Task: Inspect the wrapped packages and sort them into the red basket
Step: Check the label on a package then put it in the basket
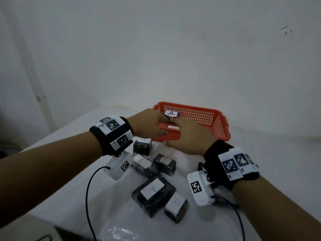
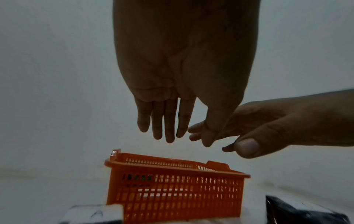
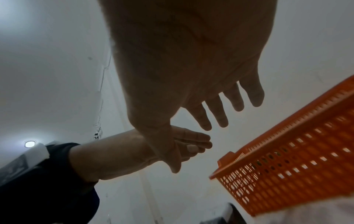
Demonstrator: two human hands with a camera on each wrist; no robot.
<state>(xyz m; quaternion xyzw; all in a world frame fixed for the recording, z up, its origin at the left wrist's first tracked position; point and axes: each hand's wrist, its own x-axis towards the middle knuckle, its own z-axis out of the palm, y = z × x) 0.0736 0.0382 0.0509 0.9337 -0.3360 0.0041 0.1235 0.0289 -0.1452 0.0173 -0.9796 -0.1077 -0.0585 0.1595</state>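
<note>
- Packages labelled "A", wrapped in dark film, lie nearest the viewer on the white table (image 1: pixel 260 153): a large flat package (image 1: pixel 153 193) touching a small block package (image 1: pixel 176 206) at its right.
- Further in, three more wait between the forearms: an elongated package (image 1: pixel 143 165), a squat package (image 1: pixel 165 164) just beside it, and a boxy package (image 1: pixel 142 146) nearest the basket's front wall.
- Left hand (image 1: pixel 147 123) and right hand (image 1: pixel 185 136) meet above the near edge of the red basket (image 1: pixel 205 117). In both wrist views the fingers hang straight and loose, gripping nothing; the right thumb crosses the left fingers.
- Beyond the fingertips a labelled package (image 1: pixel 171 114) shows over the basket interior. Whether it rests on the mesh floor or is in free fall cannot be told; it appears released. A second white label (image 1: pixel 173 127) is visible lower, between the hands.
- Step in hand, as judged: deposit of one inspected package, at or just after release.
- Next move, as judged: withdrawal of both hands toward the viewer, then a pick from the five remaining, turning it to check wrap and label. The boxy package is the closest reach; the film looks slick, so a firm pinch across opposite faces is advisable.
</note>
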